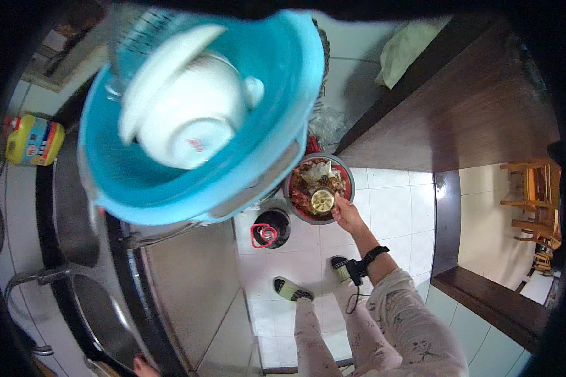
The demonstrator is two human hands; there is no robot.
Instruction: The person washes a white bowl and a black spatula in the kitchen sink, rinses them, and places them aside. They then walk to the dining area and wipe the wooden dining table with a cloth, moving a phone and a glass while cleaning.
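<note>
My right hand [346,214] grips the edge of a small round metallic container [322,201], which looks yellowish inside. It is over a round bin [350,176] with a grey rim and food scraps inside. Only part of my left hand [144,366] shows, at the bottom left by the sink counter; what it touches cannot be made out. Close to the camera, a light-blue plastic basin [264,169] holds a white bowl [193,103], bottom outward, with another white dish [170,75] leaning on it.
A double sink [78,212] with a faucet [37,278] lies at left, by a yellow bottle [35,140]. A dark round container [283,226] with a red item stands on the tiled floor near my feet. A brown wooden panel [453,113] rises at right; wooden chairs [533,202] are beyond.
</note>
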